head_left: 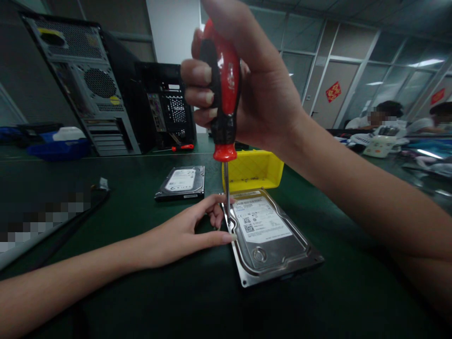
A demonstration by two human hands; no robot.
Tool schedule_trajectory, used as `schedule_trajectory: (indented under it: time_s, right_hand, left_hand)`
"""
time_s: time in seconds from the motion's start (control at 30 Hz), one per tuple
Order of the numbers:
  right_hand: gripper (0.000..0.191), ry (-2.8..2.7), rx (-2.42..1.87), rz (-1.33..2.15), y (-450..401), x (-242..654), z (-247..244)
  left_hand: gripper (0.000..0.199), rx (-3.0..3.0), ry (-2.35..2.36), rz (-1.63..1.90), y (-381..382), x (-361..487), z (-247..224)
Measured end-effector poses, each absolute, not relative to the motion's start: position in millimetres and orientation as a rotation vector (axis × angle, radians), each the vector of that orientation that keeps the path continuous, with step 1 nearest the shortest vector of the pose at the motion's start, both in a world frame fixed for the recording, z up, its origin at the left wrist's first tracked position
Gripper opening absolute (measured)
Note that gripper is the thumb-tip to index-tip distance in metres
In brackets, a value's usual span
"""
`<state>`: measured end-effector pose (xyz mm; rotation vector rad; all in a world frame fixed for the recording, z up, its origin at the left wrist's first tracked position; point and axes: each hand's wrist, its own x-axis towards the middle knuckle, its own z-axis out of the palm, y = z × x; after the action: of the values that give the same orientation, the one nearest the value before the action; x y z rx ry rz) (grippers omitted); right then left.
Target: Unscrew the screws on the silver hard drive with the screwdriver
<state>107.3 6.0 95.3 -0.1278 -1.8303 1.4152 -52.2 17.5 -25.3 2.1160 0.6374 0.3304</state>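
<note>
A screwdriver (229, 84) with a red and black handle stands upright in my right hand (268, 89), whose fingers are wrapped round it. Its shaft points down, and the tip meets the left edge of a hard drive (271, 254) lying flat, label up. My left hand (180, 233) grips that same edge, with the thumb and index finger on either side of the tip and the other fingers curled. Just behind the drive is a yellow bin (254, 169) with several small dark pieces inside. A second hard drive (181, 181) lies to the left.
A computer tower (95, 89) and an opened black case (169, 101) stand at the back left. Another red-handled screwdriver (182, 147) lies before the case. Left are a blue bin (58, 147) and a dark cable (77, 216). Other people sit at the far right.
</note>
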Motion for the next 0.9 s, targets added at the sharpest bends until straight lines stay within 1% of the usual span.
schedule_trajectory:
  time_s: [0.13,0.3,0.4,0.73,0.9]
  right_hand:
    - [0.030,-1.789,-0.166,1.426,4.4,104.3,94.1]
    - [0.038,-1.804,-0.116,1.479,7.7,106.0,94.8]
    - [0.039,-1.813,-0.148,1.483,7.0,107.2,96.1]
    - [0.033,-1.774,-0.071,1.421,10.6,104.3,86.5]
    - [0.025,-1.774,-0.101,1.406,13.8,105.2,88.9]
  left_hand:
    - [0.052,2.110,0.625,0.326,17.7,-52.5,-25.4]
    - [0.053,2.098,0.634,0.318,17.3,-53.6,-25.4]
    - [0.053,2.112,0.638,0.315,17.9,-54.2,-25.5]
    - [0.054,2.113,0.642,0.309,17.1,-53.7,-24.4]
    - [0.054,2.106,0.632,0.320,17.1,-54.4,-25.4]
